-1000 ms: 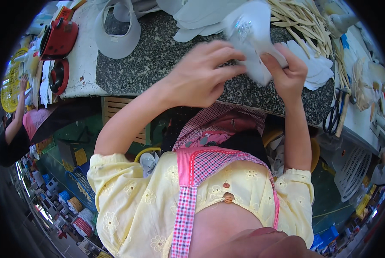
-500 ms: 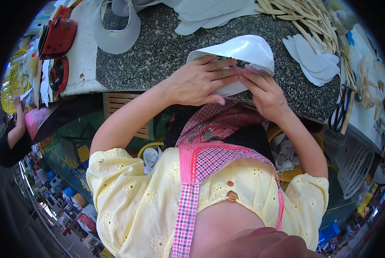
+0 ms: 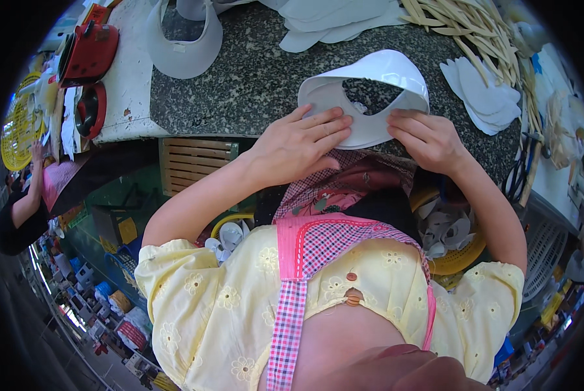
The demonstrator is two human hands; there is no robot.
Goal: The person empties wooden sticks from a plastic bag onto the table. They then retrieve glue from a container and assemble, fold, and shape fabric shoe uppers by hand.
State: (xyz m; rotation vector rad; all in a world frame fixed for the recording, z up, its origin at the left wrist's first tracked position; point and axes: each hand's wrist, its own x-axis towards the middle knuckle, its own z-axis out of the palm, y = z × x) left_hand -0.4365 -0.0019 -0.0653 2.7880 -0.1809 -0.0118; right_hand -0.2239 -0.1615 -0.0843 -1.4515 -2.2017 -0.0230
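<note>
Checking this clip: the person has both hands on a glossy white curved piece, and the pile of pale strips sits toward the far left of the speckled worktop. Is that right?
Not quite: the pale strips sit toward the far right of the speckled worktop, as the head view shows. The left hand and right hand are indeed on the glossy white curved piece.

Visor (image 3: pixel 396 73) between the hands (image 3: pixel 299 140) at the desk's (image 3: pixel 256 91) near edge.
Another visor (image 3: pixel 189 64) lies toward the left edge; cutouts (image 3: pixel 337 18) behind the first, strips (image 3: pixel 494 39) to their right, more cutouts (image 3: pixel 482 103) before the strips, by the right edge.
</note>
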